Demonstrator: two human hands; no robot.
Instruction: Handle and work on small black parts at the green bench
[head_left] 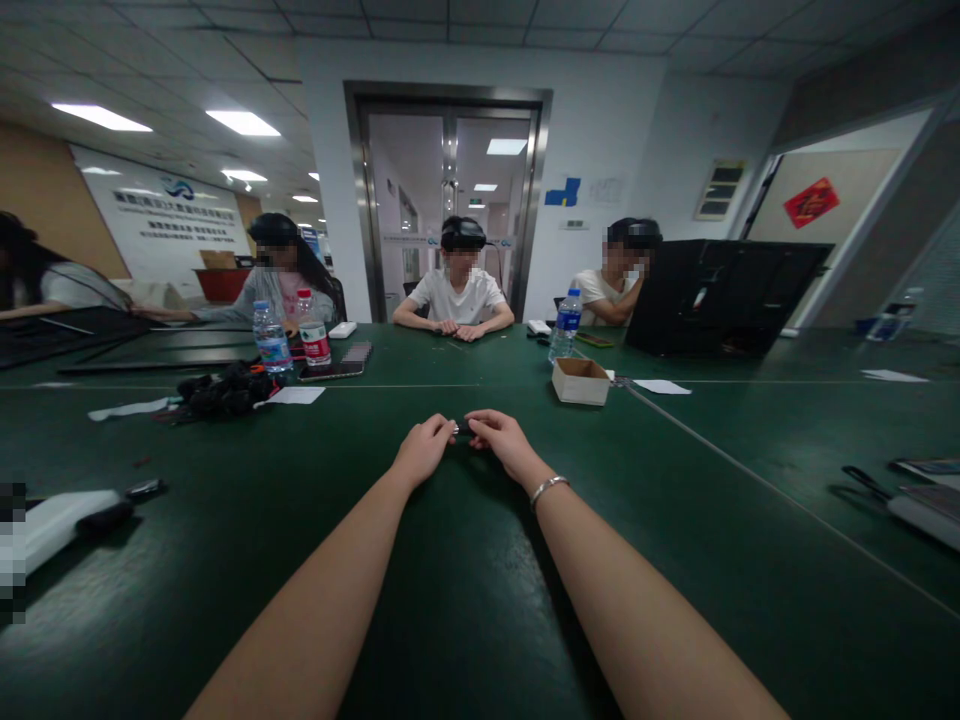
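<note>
Both my hands meet low over the green table, straight in front of me. Between them is a small dark object with a shiny metal end, too small to name for certain. My left hand is closed, its thumb and fingertips at the metal end. From the other side my right hand, with a silver bracelet at its wrist, pinches the black part. The fingers hide much of the object.
An open cardboard box stands beyond my right hand. Bundled black straps, bottles and a phone lie to the left. A large black monitor stands at right. Several people wearing headsets sit around the table.
</note>
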